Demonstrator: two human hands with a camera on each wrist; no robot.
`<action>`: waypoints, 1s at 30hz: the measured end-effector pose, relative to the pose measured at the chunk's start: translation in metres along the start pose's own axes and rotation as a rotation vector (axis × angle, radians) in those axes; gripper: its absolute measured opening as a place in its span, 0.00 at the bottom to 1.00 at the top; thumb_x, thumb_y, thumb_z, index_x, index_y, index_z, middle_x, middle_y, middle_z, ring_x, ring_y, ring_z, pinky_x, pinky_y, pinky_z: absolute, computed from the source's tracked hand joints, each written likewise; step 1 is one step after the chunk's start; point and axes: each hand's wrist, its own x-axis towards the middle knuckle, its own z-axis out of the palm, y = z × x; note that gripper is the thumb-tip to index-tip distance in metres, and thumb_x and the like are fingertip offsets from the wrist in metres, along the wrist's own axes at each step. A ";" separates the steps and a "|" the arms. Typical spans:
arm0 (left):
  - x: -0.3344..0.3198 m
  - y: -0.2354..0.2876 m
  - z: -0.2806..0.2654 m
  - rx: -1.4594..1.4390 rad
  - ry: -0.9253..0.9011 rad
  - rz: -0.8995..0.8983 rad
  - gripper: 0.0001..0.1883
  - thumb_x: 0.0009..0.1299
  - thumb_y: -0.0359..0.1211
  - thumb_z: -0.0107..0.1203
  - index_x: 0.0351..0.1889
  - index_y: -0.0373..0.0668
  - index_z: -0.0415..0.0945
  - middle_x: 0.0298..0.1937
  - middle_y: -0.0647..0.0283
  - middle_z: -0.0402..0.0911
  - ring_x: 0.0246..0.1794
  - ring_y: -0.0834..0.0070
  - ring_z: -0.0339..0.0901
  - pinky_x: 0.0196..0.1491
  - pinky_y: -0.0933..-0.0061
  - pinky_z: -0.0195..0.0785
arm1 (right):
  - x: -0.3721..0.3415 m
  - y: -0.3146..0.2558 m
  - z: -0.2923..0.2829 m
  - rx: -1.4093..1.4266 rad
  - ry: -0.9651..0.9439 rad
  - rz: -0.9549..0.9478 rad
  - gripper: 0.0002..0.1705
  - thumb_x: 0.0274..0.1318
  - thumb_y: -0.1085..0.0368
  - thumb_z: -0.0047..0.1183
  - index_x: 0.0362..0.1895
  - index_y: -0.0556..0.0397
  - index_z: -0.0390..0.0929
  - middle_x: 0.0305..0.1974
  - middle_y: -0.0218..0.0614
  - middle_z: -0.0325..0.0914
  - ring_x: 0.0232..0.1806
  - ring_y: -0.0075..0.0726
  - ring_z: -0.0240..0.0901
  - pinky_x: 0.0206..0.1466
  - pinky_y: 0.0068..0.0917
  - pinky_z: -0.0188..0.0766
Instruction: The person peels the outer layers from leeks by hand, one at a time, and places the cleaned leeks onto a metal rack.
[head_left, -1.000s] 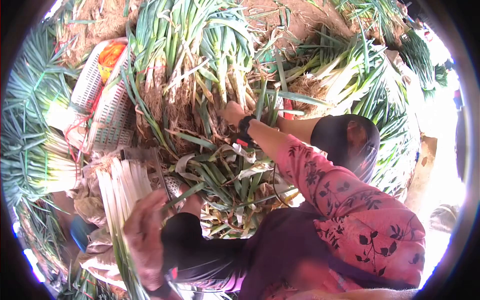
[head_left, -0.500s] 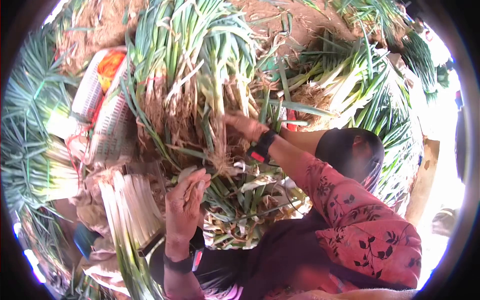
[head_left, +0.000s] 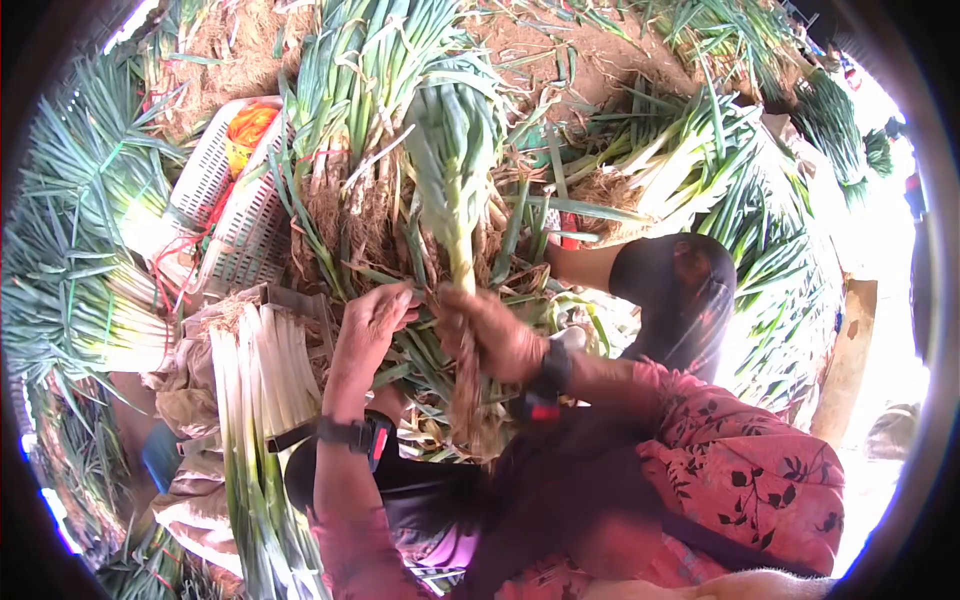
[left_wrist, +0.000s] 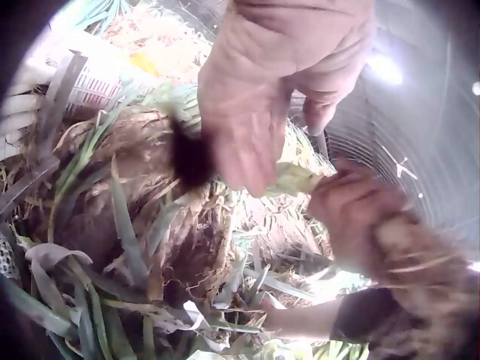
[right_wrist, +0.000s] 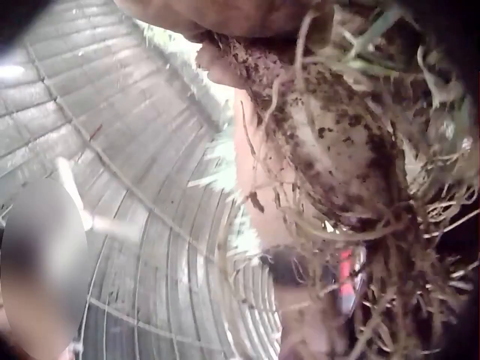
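In the head view the right hand (head_left: 492,335) grips a leek (head_left: 460,250) near its root end, roots hanging below the fist and green leaves pointing away. Close to its left, the left hand (head_left: 372,325) is raised with fingers fairly straight, beside the leek's stalk. The left wrist view has the left hand (left_wrist: 277,82) at the pale stalk (left_wrist: 292,180), fingers extended downward, and the right hand (left_wrist: 360,214) around the stalk. Soil-covered roots (right_wrist: 397,277) and a muddy stem base (right_wrist: 337,150) fill much of the right wrist view, under the right hand's fingers (right_wrist: 247,15).
Unpeeled leeks (head_left: 350,190) with dirty roots lie ahead. Cleaned white leeks (head_left: 262,370) rest at the left, near a white basket (head_left: 248,225) holding orange material. Leek bundles (head_left: 100,210) line the far left, and more leeks (head_left: 740,200) are at the right. Loose leaves lie between the legs.
The right hand has drawn a leek from the pile towards the body, and its roots now hang lower. The left hand has risen from the lower left to beside the stalk.
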 end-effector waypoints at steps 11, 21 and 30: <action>-0.081 0.078 0.035 -0.417 0.388 0.558 0.11 0.70 0.33 0.55 0.44 0.35 0.77 0.41 0.63 0.80 0.39 0.81 0.75 0.47 0.76 0.68 | -0.112 0.031 0.074 -0.556 -0.397 -0.185 0.11 0.58 0.69 0.56 0.44 0.54 0.71 0.27 0.28 0.73 0.26 0.18 0.70 0.29 0.20 0.70; -0.015 0.096 0.019 -1.090 0.376 0.503 0.20 0.69 0.37 0.55 0.57 0.40 0.69 0.52 0.63 0.78 0.50 0.69 0.77 0.55 0.69 0.70 | -0.102 -0.016 0.026 -0.689 -0.429 -0.133 0.20 0.58 0.65 0.54 0.54 0.57 0.70 0.36 0.29 0.75 0.31 0.17 0.68 0.37 0.21 0.69; 0.032 0.073 0.016 -0.943 0.683 0.435 0.24 0.73 0.51 0.45 0.55 0.43 0.71 0.44 0.67 0.78 0.39 0.71 0.76 0.40 0.70 0.73 | -0.067 -0.010 -0.032 -1.019 -0.394 -0.537 0.21 0.54 0.66 0.52 0.52 0.61 0.70 0.34 0.34 0.75 0.35 0.21 0.66 0.41 0.26 0.69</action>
